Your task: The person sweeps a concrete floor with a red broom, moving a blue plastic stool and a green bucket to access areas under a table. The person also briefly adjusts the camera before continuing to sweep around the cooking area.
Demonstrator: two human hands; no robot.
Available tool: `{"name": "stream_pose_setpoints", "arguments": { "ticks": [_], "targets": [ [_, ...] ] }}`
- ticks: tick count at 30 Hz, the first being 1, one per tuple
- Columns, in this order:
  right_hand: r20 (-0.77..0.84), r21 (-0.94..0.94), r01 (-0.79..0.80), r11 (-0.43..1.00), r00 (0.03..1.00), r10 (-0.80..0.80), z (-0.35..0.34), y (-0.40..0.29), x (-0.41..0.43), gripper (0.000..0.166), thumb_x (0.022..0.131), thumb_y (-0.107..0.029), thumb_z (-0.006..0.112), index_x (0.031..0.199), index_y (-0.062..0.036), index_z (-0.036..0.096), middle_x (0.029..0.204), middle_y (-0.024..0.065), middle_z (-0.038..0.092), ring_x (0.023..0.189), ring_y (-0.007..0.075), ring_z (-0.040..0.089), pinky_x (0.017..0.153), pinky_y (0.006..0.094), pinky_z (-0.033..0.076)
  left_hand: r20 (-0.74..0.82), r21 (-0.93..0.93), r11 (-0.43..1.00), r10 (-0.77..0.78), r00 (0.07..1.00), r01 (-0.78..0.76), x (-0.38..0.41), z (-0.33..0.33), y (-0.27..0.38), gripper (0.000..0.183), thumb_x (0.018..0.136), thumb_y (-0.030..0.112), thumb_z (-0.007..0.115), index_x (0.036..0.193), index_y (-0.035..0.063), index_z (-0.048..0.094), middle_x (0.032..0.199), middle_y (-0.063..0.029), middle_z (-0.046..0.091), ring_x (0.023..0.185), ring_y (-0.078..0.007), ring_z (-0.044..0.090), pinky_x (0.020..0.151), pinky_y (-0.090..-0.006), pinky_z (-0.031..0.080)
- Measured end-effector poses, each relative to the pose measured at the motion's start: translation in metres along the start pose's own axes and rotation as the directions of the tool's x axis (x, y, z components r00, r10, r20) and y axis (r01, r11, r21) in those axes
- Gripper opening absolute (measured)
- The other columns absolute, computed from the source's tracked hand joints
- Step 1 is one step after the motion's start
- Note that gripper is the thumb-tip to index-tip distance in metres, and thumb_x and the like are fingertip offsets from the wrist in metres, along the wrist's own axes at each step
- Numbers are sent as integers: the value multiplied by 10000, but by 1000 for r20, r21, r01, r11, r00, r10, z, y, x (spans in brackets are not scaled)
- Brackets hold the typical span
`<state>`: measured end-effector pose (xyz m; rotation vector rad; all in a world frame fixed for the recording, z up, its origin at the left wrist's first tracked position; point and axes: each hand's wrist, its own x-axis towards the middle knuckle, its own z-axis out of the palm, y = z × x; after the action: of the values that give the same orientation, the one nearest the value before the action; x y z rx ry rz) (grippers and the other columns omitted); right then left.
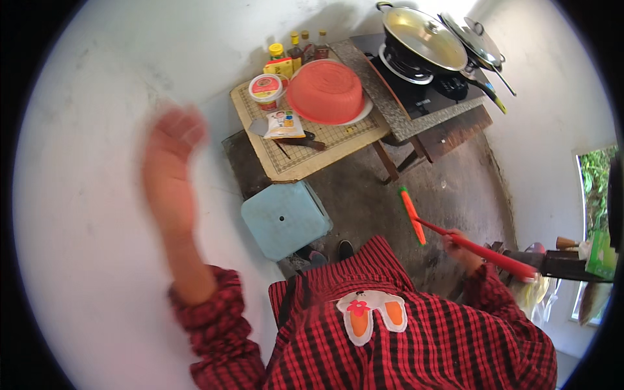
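Note:
My right hand (pixel 458 247) is closed around the red handle of a broom or floor brush (pixel 492 256). Its narrow orange head (pixel 414 219), edged in green, points toward the dark concrete floor (pixel 360 200); contact with the floor cannot be told. On the other side, my left hand (pixel 178 129) is raised in front of the white wall (pixel 87 161). It is blurred, its fingers look bent, and no object shows in it. Below and right of it in the picture stands a light-blue plastic stool (pixel 287 219).
A low table (pixel 302 170) holds an upturned red basin (pixel 326 90), a tub (pixel 265 90), a packet (pixel 284 124), a knife (pixel 302 143) and several bottles. Beside it, a lidded pan (pixel 424 39) sits on a cooktop (pixel 419 105). A green box (pixel 600 256) lies at right.

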<state>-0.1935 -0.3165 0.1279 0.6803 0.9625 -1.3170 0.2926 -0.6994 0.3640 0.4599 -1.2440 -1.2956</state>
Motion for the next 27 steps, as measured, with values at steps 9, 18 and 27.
{"name": "stream_pose_setpoints", "arguments": {
  "ticks": [9,18,27],
  "targets": [
    [87,-855,314,412,871,-484,24,96,115,46,688,-30,480,708,6,460,528,90,462,441,199,484,389,296,387,-494,-349,362,-855,158,864,-273,-120,-210,255,842,264,450,1002,65,465,860,-69,555,697,-170,552,574,-278,459],
    [-111,-636,-45,-770,993,34,35,39,120,429,719,-272,600,1000,24,470,762,151,552,748,274,551,650,379,445,-432,-885,335,-849,-305,323,-368,-139,-291,730,773,474,500,1269,53,171,1190,-209,349,1066,-340,380,864,-415,360],
    [190,-512,79,855,981,24,271,156,412,505,793,-311,538,1210,-112,335,1213,57,406,1132,214,367,945,387,298,-635,-764,643,-739,223,-46,-377,-108,-386,701,762,518,479,1277,109,238,1296,-63,285,1185,-249,265,983,-425,208]
  ]
}}
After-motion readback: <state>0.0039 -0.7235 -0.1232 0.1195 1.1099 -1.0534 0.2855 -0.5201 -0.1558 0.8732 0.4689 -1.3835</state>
